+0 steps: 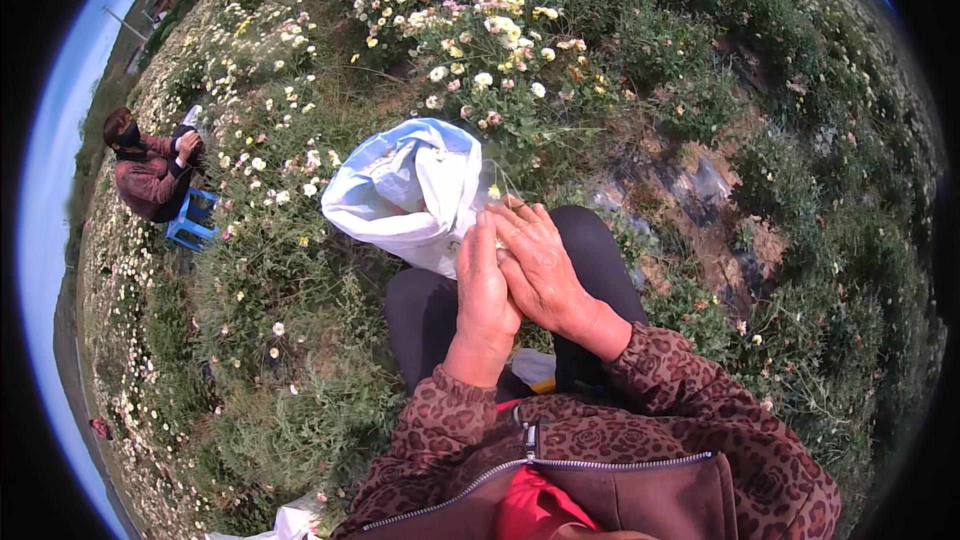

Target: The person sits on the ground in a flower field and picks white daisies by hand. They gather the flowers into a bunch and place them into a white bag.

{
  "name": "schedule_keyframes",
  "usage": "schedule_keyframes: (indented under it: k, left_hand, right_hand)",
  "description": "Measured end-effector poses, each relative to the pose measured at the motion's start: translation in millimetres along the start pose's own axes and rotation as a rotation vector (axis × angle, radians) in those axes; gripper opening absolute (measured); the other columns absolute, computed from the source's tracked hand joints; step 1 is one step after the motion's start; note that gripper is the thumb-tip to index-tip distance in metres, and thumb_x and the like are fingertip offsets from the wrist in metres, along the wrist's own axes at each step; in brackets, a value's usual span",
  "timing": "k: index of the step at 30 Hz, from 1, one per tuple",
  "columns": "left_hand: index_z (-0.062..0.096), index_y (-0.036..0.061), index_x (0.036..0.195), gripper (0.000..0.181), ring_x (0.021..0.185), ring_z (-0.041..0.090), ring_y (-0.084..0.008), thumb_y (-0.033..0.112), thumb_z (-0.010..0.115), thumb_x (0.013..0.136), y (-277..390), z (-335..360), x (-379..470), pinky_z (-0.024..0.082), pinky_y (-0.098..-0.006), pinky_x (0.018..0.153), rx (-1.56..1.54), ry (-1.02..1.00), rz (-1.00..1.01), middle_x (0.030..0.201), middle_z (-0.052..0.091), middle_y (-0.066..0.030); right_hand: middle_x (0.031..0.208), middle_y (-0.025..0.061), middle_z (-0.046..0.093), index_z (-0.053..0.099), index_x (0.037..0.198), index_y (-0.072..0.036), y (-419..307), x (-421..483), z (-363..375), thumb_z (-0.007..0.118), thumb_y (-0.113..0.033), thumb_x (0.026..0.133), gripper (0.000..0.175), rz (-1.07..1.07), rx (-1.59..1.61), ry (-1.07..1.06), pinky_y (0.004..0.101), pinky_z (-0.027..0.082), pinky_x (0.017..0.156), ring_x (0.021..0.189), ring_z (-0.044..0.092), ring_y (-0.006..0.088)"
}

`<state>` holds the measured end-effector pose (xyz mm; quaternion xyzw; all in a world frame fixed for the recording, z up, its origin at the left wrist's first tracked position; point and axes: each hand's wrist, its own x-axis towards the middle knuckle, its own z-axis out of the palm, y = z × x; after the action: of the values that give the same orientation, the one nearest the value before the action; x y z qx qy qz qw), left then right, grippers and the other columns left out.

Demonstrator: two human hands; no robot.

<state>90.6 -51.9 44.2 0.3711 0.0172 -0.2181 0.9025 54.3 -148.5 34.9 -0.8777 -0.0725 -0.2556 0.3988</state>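
My left hand (486, 289) and my right hand (544, 270) meet palm to palm above my knees, fingers pointing away from me. A small whitish bit shows in the gap between them, but what they enclose is mostly hidden. Just beyond the fingertips are a pale yellow flower head (493, 192) and thin green stems; whether my fingers touch them is unclear. Against my fingertips, on the left, stands a white woven plastic sack (382, 223) with a pale blue inside. Its mouth gapes, and folds hide most of its contents.
White, yellow and pink flowers (502, 30) grow thickly ahead and to the left. Torn plastic film (705, 184) covers bare soil at right. A person (150, 176) sits left on a blue plastic stool (193, 221). Another white sack (294, 521) lies at lower left.
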Motion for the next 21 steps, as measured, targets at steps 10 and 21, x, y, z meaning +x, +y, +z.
schedule_keyframes:
  k: [10, 21]
  left_hand:
    - [0.060, 0.0121, 0.118, 0.016, 0.079, 0.060, -0.0107, 0.015, 0.065, 0.103, 9.2, -28.1, -7.9, 0.047, -0.0250, 0.059, -0.202, -0.215, -0.320, 0.098, 0.062, -0.0006]
    - [0.058, 0.0067, 0.100, 0.017, 0.058, 0.055, -0.0085, -0.002, 0.071, 0.093, 70.8, -28.8, -9.3, 0.040, -0.0224, 0.048, 0.065, -0.160, -0.090, 0.080, 0.061, -0.0031]
  right_hand:
    - [0.132, 0.0228, 0.064, 0.058, 0.140, 0.003, 10.3, 8.9, -50.0, 0.045, -0.020, 0.105, 0.044, 0.278, 0.632, -0.332, 0.0373, 0.052, 0.096, 0.110, 0.068, 0.0318]
    - [0.088, 0.0183, 0.061, 0.066, 0.107, 0.001, 47.3, -5.4, -86.2, 0.066, 0.003, 0.089, 0.018, -0.061, -0.146, -0.142, 0.0453, 0.051, 0.073, 0.084, 0.063, 0.0388]
